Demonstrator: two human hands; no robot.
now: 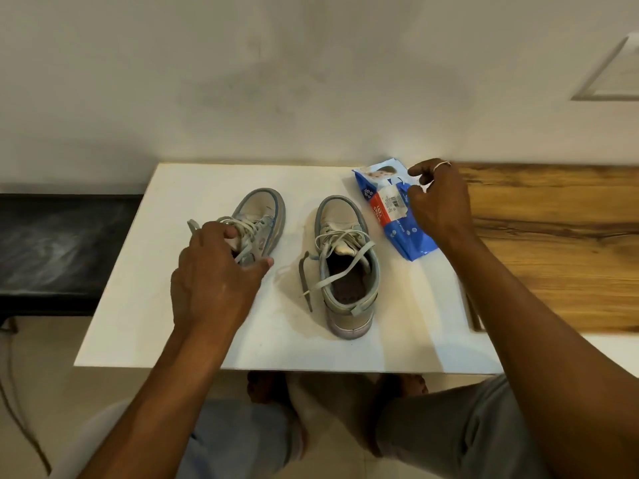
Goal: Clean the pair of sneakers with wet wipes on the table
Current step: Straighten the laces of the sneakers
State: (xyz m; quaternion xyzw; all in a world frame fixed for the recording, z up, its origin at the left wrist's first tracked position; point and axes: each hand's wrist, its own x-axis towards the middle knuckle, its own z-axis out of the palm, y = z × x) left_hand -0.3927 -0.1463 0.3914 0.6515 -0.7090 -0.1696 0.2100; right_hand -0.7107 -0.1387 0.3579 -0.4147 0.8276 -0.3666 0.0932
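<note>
Two beige sneakers with grey-blue trim stand toes away from me on the white table [145,305]. My left hand [211,278] grips the left sneaker [257,210] around its collar, fingers inside the opening and thumb on the outer side. The right sneaker [345,264] stands free with loose laces hanging over its sides. A blue wet-wipes pack [390,209] lies at the table's far right. My right hand [439,202] rests on the pack's right edge, fingertips curled at its flap; whether it pinches the flap is hidden.
A wooden countertop [560,243] adjoins the table on the right. A dark bench [62,243] sits lower on the left. A white wall rises just behind the table. My knees and feet show under the near edge.
</note>
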